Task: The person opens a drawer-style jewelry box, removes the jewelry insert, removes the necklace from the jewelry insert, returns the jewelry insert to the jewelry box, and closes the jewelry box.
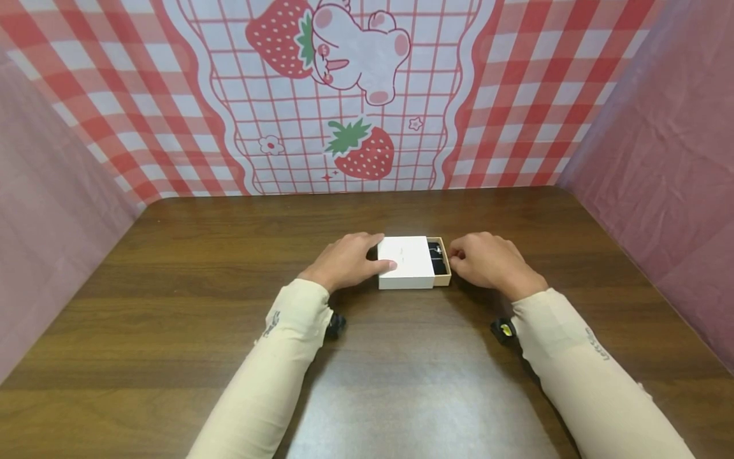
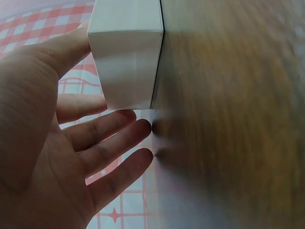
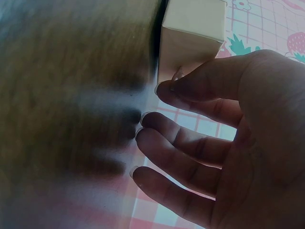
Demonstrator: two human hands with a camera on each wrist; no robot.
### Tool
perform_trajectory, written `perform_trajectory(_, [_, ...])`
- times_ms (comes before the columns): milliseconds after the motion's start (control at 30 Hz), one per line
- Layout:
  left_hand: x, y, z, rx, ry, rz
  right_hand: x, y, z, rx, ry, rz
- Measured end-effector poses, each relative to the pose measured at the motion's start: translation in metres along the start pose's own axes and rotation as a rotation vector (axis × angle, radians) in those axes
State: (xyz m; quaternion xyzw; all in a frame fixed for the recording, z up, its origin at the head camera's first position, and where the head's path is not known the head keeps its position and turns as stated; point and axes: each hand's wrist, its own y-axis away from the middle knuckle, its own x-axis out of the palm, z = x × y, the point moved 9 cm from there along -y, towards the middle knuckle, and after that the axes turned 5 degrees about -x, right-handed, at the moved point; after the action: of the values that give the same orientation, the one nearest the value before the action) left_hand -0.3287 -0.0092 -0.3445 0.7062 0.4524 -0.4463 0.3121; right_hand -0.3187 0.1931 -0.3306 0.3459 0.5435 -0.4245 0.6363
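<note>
A small white drawer box [image 1: 406, 264] lies flat on the table, its tan inner tray [image 1: 442, 280] sticking partly out of the right end. Inside the tray shows a black lining [image 1: 438, 266] with a thin silvery item on it. My left hand [image 1: 348, 260] grips the white sleeve's left end, thumb on top and index finger along the far side; its other fingers spread below in the left wrist view. At the tray's outer end, my right hand [image 1: 487, 260] pinches with thumb and index finger; I cannot tell what part sits between those tips.
The brown wooden table [image 1: 367, 370] reaches back to a red-and-white checked cloth [image 1: 516, 95] with strawberry and cartoon prints. Pinkish cloth walls [image 1: 659, 178] flank it on both sides. Dark wrist devices [image 1: 503, 330] sit under both cream sleeves.
</note>
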Motion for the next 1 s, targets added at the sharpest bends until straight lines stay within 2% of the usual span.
perform_trajectory(1000, [-0.0021, 0.0031, 0.0065, -0.008, 0.005, 0.004, 0.0014, -0.0008, 0.0012, 0.003, -0.003, 0.010])
